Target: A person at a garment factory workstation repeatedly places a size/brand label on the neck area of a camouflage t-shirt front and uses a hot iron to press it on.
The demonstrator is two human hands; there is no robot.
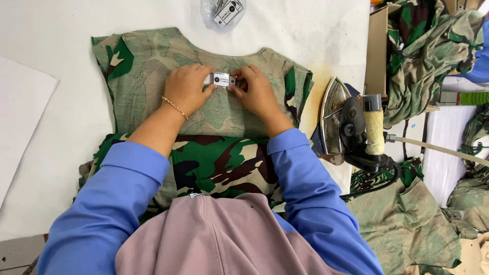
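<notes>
Two hands were at work on one small white rectangular label with dark print (223, 79), which lay on the inner side of a faded green camouflage cotton garment (147, 66) just below the curve of its neckline. The garment was spread flat on the white padded table (56, 46).

The left hand (187, 87) pinched the label's left end between thumb and forefinger, fingers (208, 91) narrow and closed on it. The right hand (257, 91) held the right end the same way, its fingertips pressing the label onto the cloth. We noted a thin gold bracelet (174, 107) on the left wrist and blue sleeves (127, 188) on both arms.

We judged the step in hand to be the placing and squaring of the label at the centre back of the neck. The next move, as we read it, called for keeping the label flat and centred while one hand let go, since any slip would skew it.

The label's long axis ran left to right across the view, roughly along the neckline, with its printed face up.

Nearby things: a clear plastic bag of further labels (222, 11) lay on the table above the neckline. A grey steam iron with padded yellowish handle (351, 125) stood on its side to the right, apart from the hands. A darker green-and-brown camouflage piece (224, 160) lay between the forearms. Heaps of similar cloth (428, 46) sat further right.
</notes>
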